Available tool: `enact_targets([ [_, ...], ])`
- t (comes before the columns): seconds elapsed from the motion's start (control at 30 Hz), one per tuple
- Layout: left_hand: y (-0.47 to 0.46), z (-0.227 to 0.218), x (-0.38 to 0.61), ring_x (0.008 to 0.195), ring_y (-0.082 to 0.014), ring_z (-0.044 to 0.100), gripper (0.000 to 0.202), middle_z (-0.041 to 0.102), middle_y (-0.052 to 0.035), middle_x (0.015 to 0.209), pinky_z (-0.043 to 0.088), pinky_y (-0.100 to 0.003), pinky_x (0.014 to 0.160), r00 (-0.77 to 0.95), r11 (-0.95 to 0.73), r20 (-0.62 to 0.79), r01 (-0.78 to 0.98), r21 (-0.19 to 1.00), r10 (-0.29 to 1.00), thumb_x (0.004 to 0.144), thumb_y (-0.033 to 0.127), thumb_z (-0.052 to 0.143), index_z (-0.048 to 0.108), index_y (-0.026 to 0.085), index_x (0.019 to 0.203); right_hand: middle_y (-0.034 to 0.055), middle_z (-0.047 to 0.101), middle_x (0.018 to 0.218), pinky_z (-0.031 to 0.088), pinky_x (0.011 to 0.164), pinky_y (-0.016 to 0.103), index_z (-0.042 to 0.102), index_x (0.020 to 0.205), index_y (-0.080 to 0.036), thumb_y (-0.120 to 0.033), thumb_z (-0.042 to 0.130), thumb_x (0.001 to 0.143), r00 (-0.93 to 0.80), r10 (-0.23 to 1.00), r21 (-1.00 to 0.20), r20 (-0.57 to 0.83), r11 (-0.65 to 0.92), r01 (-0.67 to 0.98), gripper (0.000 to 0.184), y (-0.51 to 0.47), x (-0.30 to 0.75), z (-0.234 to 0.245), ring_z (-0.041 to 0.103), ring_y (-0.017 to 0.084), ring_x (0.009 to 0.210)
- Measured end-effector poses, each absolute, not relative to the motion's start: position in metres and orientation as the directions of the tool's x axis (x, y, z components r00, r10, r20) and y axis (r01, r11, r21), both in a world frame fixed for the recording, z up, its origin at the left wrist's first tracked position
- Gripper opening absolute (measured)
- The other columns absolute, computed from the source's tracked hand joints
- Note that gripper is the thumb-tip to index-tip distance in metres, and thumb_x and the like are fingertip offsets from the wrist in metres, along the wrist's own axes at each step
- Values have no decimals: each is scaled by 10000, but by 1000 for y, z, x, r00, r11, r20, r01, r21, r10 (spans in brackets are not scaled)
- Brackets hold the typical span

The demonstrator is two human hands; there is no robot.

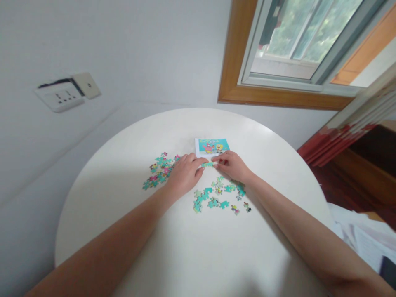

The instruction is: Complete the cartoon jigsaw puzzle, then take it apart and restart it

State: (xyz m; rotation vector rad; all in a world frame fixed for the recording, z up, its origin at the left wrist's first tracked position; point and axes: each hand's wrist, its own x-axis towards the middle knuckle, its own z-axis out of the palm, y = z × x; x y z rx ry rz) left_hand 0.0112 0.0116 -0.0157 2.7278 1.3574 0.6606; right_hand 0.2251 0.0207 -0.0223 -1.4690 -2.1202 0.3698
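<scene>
Between my two hands lies a short strip of turquoise jigsaw puzzle pieces (pixel 207 164), just below a picture card (pixel 213 147) with a pink and a yellow cartoon figure. My left hand (pixel 185 172) is closed on the strip's left end, thumb and forefinger pinching it. From the other side, the fingers of my right hand (pixel 231 166) pinch the right end. Loose puzzle pieces (pixel 159 170) are heaped left of my left hand, which partly covers them. Nearer to me, a curved group of turquoise pieces (pixel 202 198) lies below the hands.
Everything sits on a round white table (pixel 173 247). Two single pieces (pixel 235 209) lie apart at the lower right of the scattered ones. A wall with a socket (pixel 63 97) stands behind on the left, a wood-framed window (pixel 286 97) on the right. White papers (pixel 361 233) are beside the table.
</scene>
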Motion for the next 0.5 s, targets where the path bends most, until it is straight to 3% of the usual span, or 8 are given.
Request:
enact_targets([
  [0.33, 15, -20, 12, 952, -231, 509, 236, 536, -67, 951, 423, -388, 884, 561, -665, 382, 707, 240, 734, 862, 167, 526, 664, 209, 1050, 52, 651, 870, 426, 770, 303, 721, 938, -226, -318, 671, 760, -261, 944, -473, 200, 326, 818, 206, 26, 215, -20, 566, 172, 828],
  [0.5, 15, -21, 16, 1011, -236, 499, 229, 547, -81, 1050, 416, -409, 930, 574, -699, 421, 669, 252, 702, 856, 129, 515, 664, 192, 1018, 40, 656, 843, 431, 717, 282, 708, 858, -204, -290, 684, 733, -233, 954, -543, 189, 299, 785, 153, 25, 212, -19, 570, 153, 755],
])
